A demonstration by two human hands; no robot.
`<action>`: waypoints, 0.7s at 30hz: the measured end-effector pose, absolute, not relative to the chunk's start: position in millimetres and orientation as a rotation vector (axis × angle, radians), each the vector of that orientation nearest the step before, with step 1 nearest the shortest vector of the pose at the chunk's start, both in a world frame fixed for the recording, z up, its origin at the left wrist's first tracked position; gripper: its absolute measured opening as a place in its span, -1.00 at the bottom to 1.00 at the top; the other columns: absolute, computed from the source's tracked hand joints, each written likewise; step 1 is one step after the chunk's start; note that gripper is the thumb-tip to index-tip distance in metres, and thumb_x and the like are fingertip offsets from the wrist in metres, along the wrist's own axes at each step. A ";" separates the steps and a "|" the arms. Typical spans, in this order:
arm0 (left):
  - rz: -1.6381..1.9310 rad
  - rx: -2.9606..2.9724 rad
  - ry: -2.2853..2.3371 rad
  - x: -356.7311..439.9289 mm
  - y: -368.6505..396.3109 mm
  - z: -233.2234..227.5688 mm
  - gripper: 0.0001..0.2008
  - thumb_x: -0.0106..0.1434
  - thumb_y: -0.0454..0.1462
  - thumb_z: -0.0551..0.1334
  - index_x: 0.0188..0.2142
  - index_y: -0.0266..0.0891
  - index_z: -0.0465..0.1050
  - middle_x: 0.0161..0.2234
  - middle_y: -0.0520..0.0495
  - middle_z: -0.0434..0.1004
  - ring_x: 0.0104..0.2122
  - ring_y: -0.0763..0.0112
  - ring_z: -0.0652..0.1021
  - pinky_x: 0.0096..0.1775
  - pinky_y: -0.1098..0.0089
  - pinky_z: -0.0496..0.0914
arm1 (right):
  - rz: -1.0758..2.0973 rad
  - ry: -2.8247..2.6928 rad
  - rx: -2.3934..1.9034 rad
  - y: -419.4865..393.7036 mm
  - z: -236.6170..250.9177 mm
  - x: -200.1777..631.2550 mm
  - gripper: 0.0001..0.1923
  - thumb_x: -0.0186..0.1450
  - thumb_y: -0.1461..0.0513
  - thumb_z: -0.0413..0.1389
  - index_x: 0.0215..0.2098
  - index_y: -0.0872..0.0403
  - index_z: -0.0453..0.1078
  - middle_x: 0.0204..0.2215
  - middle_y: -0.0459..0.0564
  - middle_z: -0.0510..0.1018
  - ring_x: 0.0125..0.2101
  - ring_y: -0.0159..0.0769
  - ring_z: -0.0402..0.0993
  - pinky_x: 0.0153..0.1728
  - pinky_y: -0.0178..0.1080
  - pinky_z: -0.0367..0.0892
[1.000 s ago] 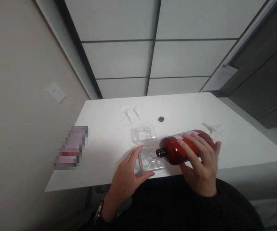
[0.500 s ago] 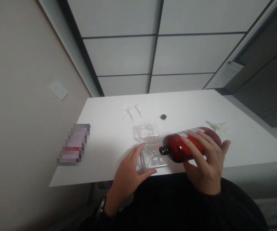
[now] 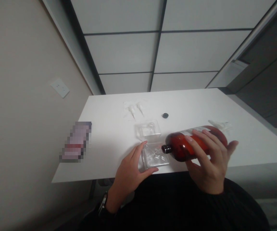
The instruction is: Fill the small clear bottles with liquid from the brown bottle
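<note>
My left hand (image 3: 131,163) is closed around the near clear square container (image 3: 161,162), fingers and thumb on its left end. A round, clear shape shows at the middle of its top, perhaps an opening. In my right hand (image 3: 209,160) is a large amber bottle (image 3: 181,144) with a pale label, lying nearly level. Its uncapped black neck points left, just over the container's right part. Whether liquid is flowing I cannot tell. Directly behind the near container stands a second clear square container (image 3: 150,131).
Two white pointed nozzles (image 3: 136,110) lie at the back of the white table (image 3: 104,128). A small black cap (image 3: 165,115) is right of them. Crumpled clear plastic (image 3: 220,125) lies behind the bottle. A blurred pinkish item (image 3: 77,141) is at the left edge, near the wall.
The view has shifted slightly, moving everything a little right and up. My left hand keeps its hold; the bottle stays tilted over the container, with little visible difference.
</note>
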State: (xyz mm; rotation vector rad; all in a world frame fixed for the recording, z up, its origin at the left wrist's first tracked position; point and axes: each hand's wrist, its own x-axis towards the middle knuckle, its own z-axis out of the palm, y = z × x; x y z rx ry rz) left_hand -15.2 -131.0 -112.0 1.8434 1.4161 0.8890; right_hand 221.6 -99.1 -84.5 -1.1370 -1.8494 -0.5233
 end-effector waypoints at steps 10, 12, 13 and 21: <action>0.895 1.857 1.419 -14.0 -130.9 -111.4 -0.18 0.25 -0.08 0.46 0.40 -0.06 0.15 0.32 -0.23 0.40 0.28 -0.04 0.47 0.26 -0.13 0.42 | -0.540 -1.850 -1.135 -99.4 -85.0 223.9 -0.17 0.27 0.47 0.23 0.40 -0.22 0.25 0.13 0.05 0.59 0.12 0.09 0.55 0.39 0.42 -0.10; 0.900 1.863 1.418 -13.8 -131.0 -111.0 -0.19 0.25 -0.07 0.46 0.39 -0.04 0.16 0.32 -0.22 0.40 0.27 -0.04 0.47 0.25 -0.12 0.42 | -0.534 -1.857 -1.134 -99.4 -85.0 224.0 -0.18 0.28 0.46 0.22 0.41 -0.21 0.23 0.14 0.06 0.58 0.14 0.12 0.53 0.38 0.46 -0.12; 0.903 1.866 1.418 -13.8 -131.1 -110.9 -0.19 0.25 -0.07 0.46 0.39 -0.04 0.16 0.32 -0.22 0.40 0.27 -0.04 0.47 0.25 -0.12 0.43 | -0.532 -1.861 -1.132 -99.4 -85.0 224.1 -0.18 0.28 0.45 0.22 0.41 -0.21 0.23 0.15 0.06 0.57 0.15 0.12 0.52 0.38 0.47 -0.13; 0.887 1.865 1.423 -13.8 -131.8 -110.9 -0.20 0.26 -0.08 0.45 0.39 -0.06 0.16 0.32 -0.20 0.40 0.28 -0.02 0.46 0.27 -0.08 0.41 | -0.541 -1.854 -1.105 -99.1 -85.6 225.3 -0.16 0.27 0.46 0.22 0.42 -0.21 0.22 0.18 0.04 0.57 0.17 0.13 0.51 0.37 0.49 -0.14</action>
